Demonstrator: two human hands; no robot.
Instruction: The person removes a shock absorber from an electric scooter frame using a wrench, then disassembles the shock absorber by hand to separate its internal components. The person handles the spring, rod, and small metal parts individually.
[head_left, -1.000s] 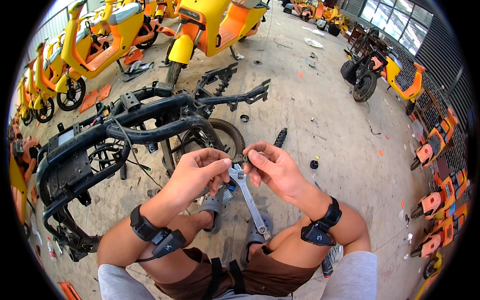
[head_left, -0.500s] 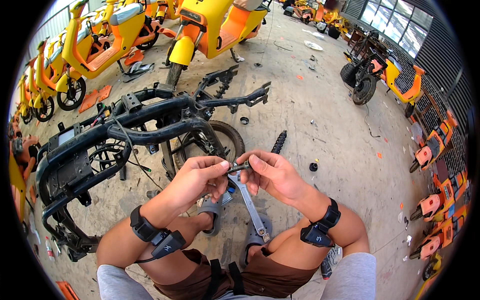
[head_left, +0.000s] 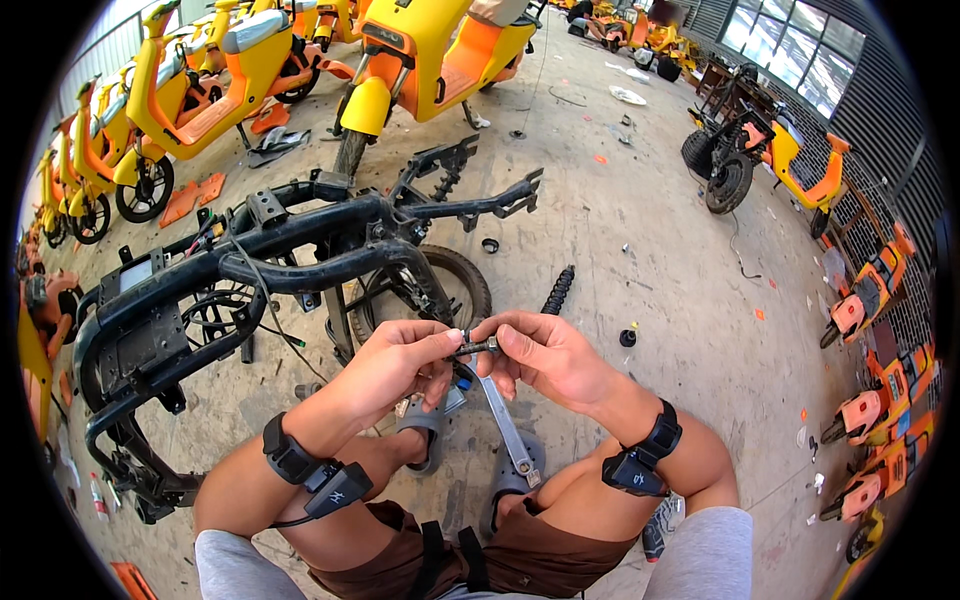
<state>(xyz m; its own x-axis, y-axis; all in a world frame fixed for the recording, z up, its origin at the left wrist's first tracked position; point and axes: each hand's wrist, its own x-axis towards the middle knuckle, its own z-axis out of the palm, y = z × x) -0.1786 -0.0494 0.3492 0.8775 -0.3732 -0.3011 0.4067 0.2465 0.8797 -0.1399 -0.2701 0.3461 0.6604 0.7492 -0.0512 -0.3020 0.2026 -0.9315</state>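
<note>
Between my hands is a short dark bolt (head_left: 470, 349), lying roughly level, with a hex-shaped end toward the right. The thumb and fingers of my left hand (head_left: 405, 360) pinch its left end. My right hand (head_left: 548, 355) is closed on the hex end with thumb and forefinger. Below the hands a long silver wrench (head_left: 500, 420) slants down toward my right shoe; my fingers partly cover its upper end. Just past my right hand, a black coil-spring shock absorber (head_left: 560, 290) lies on the floor.
A stripped black scooter frame (head_left: 200, 270) with a wheel (head_left: 460, 280) lies at the left. A small black cap-like part (head_left: 628, 338) and a black ring (head_left: 490, 245) sit on the concrete. Yellow scooters (head_left: 430, 60) stand beyond; several more line the right wall.
Both hands have dropped slightly while turning the bolt, so its hex end now shows more plainly. The frame, wrench and floor parts stay as they were.
</note>
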